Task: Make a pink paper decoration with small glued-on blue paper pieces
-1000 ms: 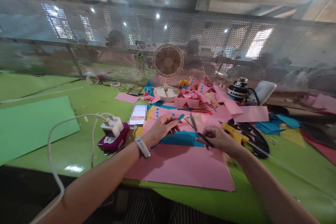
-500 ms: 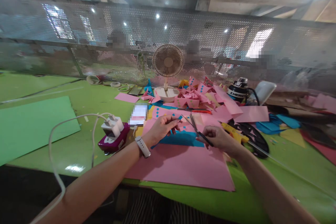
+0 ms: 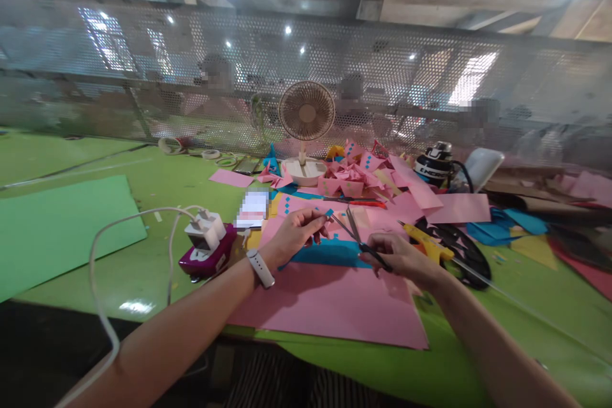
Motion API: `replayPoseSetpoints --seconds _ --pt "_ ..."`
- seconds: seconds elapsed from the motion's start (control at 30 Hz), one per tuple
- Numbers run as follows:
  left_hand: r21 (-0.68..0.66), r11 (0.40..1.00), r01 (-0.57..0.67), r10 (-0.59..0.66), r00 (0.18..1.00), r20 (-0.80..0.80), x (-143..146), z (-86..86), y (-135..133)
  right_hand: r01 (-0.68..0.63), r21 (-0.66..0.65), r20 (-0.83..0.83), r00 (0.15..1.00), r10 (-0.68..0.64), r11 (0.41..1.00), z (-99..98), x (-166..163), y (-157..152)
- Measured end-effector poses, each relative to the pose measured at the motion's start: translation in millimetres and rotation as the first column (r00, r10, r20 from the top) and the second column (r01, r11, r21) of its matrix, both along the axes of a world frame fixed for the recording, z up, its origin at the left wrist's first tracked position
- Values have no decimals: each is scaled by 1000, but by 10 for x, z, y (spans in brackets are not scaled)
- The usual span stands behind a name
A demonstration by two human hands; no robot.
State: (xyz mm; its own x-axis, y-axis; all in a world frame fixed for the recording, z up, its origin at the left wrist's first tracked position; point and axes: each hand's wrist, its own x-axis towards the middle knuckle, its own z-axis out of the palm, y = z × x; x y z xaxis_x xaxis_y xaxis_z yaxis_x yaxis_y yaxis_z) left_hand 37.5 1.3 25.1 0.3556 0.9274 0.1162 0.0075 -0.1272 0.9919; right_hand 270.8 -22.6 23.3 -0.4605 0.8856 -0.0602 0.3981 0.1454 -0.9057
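Note:
Between the fingertips of my left hand (image 3: pixel 306 227) is pinched a small blue piece of paper (image 3: pixel 329 213). My right hand (image 3: pixel 394 254) grips a pair of dark-handled scissors (image 3: pixel 356 233), whose blades are parted and point toward the blue piece, close to it. Beneath both hands lies a strip of blue paper (image 3: pixel 329 254) with tiny blue scraps along its far edge. It rests on a stack of large pink paper sheets (image 3: pixel 335 303). A pink piece with blue diamonds (image 3: pixel 287 205) lies just beyond my left hand.
A white fan (image 3: pixel 306 111) stands behind a heap of pink paper pieces (image 3: pixel 356 175). To the left are a purple power strip (image 3: pixel 208 255) with white chargers and a cable crossing my forearm. A yellow glue gun (image 3: pixel 428 242) and black bottle (image 3: pixel 433 166) are right.
The scissor blades have spread slightly wider, and my right hand has shifted a little. My left hand stays in place with the small blue piece.

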Motion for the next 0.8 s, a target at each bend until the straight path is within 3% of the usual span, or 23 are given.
replayPoseSetpoints --seconds 0.2,0.8 --pt "31 998 47 -47 999 2 -5 -28 8 9 -56 -29 1000 -10 998 -67 0 32" --pt "36 998 59 -58 998 -14 -18 -76 43 16 -58 -27 999 -17 998 -80 5 21"
